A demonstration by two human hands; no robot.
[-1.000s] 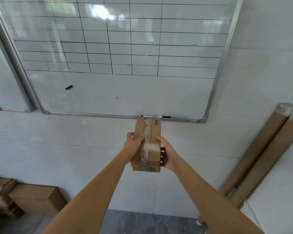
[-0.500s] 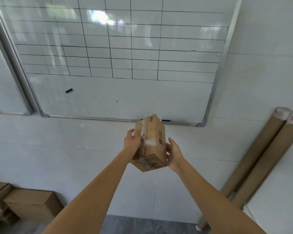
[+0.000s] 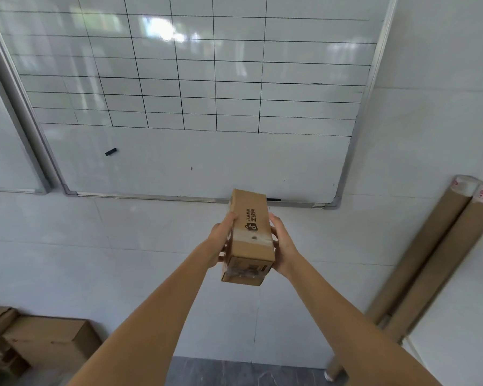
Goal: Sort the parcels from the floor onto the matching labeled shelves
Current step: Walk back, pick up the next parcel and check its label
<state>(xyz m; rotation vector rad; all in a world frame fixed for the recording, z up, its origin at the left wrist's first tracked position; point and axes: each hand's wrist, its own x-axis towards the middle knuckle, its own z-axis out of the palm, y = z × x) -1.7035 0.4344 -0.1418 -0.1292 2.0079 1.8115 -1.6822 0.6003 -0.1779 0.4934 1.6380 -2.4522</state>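
Inspecting one small cardboard parcel, raised before the whiteboard, left hand and right hand fingers curled round its sides; label-reading step, likely; next: finding matching shelf, none in view.

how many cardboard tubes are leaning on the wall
2. Both stand at the right edge, side by side and touching: the left tube and the right tube, each with a white cap on top. The frame edge cuts the view there, so more may be hidden.
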